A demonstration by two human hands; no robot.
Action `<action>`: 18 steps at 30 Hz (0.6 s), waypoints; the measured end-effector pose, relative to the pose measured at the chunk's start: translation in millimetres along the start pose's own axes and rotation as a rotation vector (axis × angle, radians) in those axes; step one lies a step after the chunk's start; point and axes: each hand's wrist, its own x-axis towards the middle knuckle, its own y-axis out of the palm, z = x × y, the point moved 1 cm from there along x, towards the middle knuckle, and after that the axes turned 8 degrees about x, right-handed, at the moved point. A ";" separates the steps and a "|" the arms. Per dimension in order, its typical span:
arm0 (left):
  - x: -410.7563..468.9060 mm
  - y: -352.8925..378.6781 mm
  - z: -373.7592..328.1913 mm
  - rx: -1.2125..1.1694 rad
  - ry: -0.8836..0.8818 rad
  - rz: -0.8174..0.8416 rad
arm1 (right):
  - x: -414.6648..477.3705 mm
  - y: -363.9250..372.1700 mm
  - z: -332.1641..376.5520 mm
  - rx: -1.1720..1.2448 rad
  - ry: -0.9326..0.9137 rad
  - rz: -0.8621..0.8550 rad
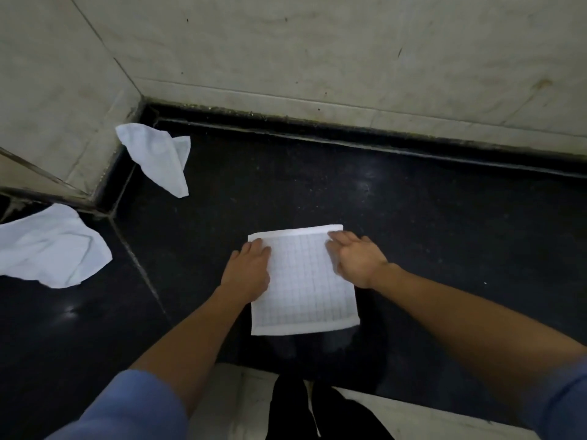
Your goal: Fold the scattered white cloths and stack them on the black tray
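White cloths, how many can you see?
3. A flat cloth lies under the left hand and right hand; a crumpled cloth sits by the wall corner; a bunched cloth at the left edge. Others may be out of frame.

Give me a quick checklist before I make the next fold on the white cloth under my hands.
1. Grid cloth lying flat on the dark surface: ok.
2. Left hand resting flat on its left edge: ok.
3. Right hand resting flat on its right edge: ok.
4. Cloth free of visible wrinkles: ok.
5. Black tray in view for stacking: cannot tell.
6. Other cloths folded: not ok; the cloth by the wall corner and the cloth at far left lie crumpled.
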 end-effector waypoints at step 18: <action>-104.1 59.3 -50.9 -0.136 0.170 -0.102 | -96.8 67.8 34.3 -0.121 -0.203 -0.020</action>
